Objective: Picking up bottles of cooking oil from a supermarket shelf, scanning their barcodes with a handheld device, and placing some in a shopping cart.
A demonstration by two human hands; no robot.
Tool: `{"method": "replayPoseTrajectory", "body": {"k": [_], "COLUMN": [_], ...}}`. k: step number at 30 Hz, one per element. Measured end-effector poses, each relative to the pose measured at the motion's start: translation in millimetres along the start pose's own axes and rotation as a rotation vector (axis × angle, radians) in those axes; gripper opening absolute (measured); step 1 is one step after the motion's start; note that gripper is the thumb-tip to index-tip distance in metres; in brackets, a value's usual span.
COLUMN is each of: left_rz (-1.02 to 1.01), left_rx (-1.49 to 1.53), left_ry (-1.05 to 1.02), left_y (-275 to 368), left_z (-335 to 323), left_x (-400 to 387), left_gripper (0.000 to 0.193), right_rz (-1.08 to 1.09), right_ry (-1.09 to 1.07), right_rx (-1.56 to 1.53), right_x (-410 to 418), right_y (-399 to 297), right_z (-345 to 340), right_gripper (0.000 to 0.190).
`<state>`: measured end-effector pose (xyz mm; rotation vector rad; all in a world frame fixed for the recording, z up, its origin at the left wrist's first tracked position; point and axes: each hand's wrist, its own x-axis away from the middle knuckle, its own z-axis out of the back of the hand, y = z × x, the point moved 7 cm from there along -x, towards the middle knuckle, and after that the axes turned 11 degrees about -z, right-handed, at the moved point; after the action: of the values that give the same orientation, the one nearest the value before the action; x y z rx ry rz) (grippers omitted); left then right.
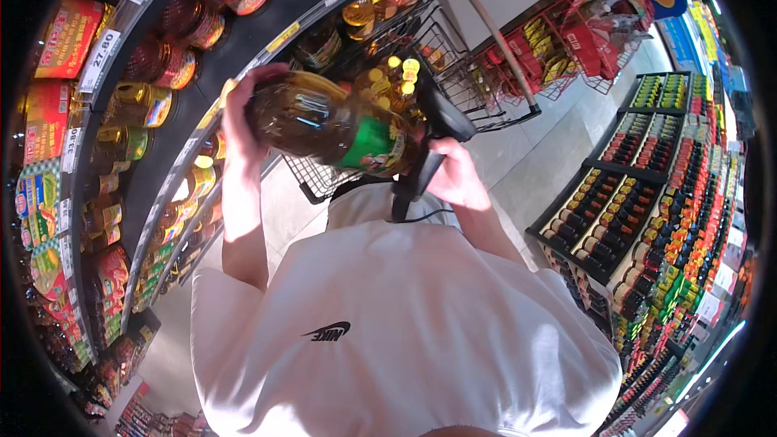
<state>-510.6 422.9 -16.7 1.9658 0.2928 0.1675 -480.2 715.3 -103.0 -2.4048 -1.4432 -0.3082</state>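
A large plastic bottle of brown cooking oil [328, 121] with a green label lies tilted, almost level, before my chest. My left hand [243, 112] grips it around the base end. At its neck end is my right hand [458, 173], beside a black object [440, 112]. That object covers the bottle's neck and some of my fingers, so what this hand grips cannot be told. Beyond the bottle, yellow-capped bottles [388, 82] show near a wire shopping cart [498, 42].
A shelf [237, 42] of oil bottles and red boxes [70, 36] curves along my left. Wire baskets of red and yellow packets [534, 42] stand beyond the cart. On the right is a display rack [607, 194] of dark bottles. Pale floor tiles [516, 164] lie between.
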Motion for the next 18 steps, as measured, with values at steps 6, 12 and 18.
{"method": "replayPoseTrajectory", "body": {"k": [6,12,18], "left_rz": [-0.372,-0.318,0.026], "left_rx": [0.214,0.253,0.661], "left_ry": [-0.439,-0.141,0.139], "left_y": [31.3,-59.9,-146.5], "left_z": [-94.9,-111.6,-108.4], "left_x": [-21.3,-29.8,-42.2], "left_gripper": [0.108,0.093,0.075], "right_rz": [0.172,0.254,0.350], "right_ry": [-0.116,-0.163,0.453], "right_rx": [-0.121,0.041,0.774], "right_x": [27.2,50.2,110.5], "right_y": [-35.8,-47.3,-54.1], "right_z": [-40.6,-84.2,-86.6], "right_gripper": [0.023,0.027,0.028]}}
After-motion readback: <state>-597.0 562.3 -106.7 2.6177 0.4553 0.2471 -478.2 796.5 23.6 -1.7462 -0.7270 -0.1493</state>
